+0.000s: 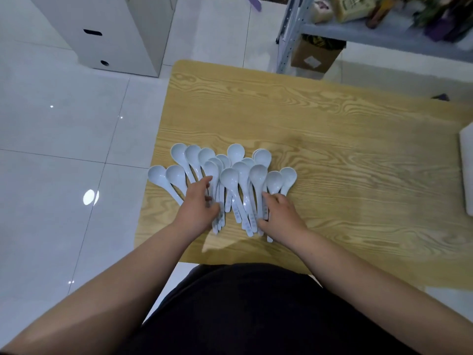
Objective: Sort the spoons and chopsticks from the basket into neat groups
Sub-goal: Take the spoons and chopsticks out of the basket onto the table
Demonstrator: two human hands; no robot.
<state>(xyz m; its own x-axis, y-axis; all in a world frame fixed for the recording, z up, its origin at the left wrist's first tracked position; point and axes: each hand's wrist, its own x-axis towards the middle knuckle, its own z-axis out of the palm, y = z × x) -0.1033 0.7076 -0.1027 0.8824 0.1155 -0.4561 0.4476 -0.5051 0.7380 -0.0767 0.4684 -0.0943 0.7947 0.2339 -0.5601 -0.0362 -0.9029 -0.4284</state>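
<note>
spoons lay fanned in an overlapping pile on the near left part of the wooden table, bowls toward its far edge. the left hand lay over the left handles, fingers loosely bent; whether it gripped any could not be told. the right hand pressed flat, unclenched, on the right handles.

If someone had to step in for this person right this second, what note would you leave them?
Spoons: all in one loose fan on the table, bowls pointing away from the person.
Left hand: rests on the handles at the fan's left; whether it grips any is unclear.
Right hand: lies flat on the handles at the right.
Done: spoons are out and together.
Left: square the fan into a neat group. No chopsticks in view.
</note>
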